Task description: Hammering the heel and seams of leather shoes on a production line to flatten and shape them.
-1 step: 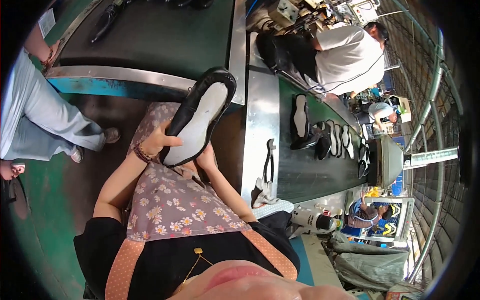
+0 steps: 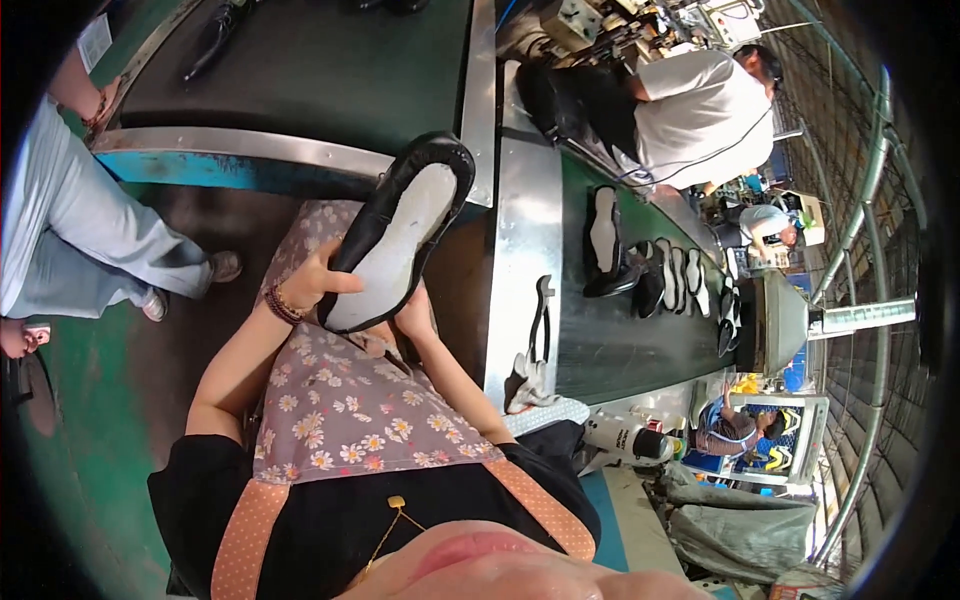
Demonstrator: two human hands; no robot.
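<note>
A black shoe upper [image 2: 397,205], its pale bottom turned toward me, is held tilted over my lap. My left hand [image 2: 325,284] closes round its lower left side, with the thumb pressed on the pale bottom. My right hand [image 2: 415,315] is at the lower right edge of the shoe upper, partly behind it. Those right fingers are mostly hidden by the shoe upper. A floral apron [image 2: 340,400] lies behind both hands.
At my right, a metal ledge [image 2: 528,230] bears a dark-handled pincer tool [image 2: 541,320] and a crumpled whitish glove or cloth [image 2: 530,385]. Several black shoe uppers [image 2: 606,240] lie on the green conveyor belt [image 2: 610,345]. People stand left and sit right.
</note>
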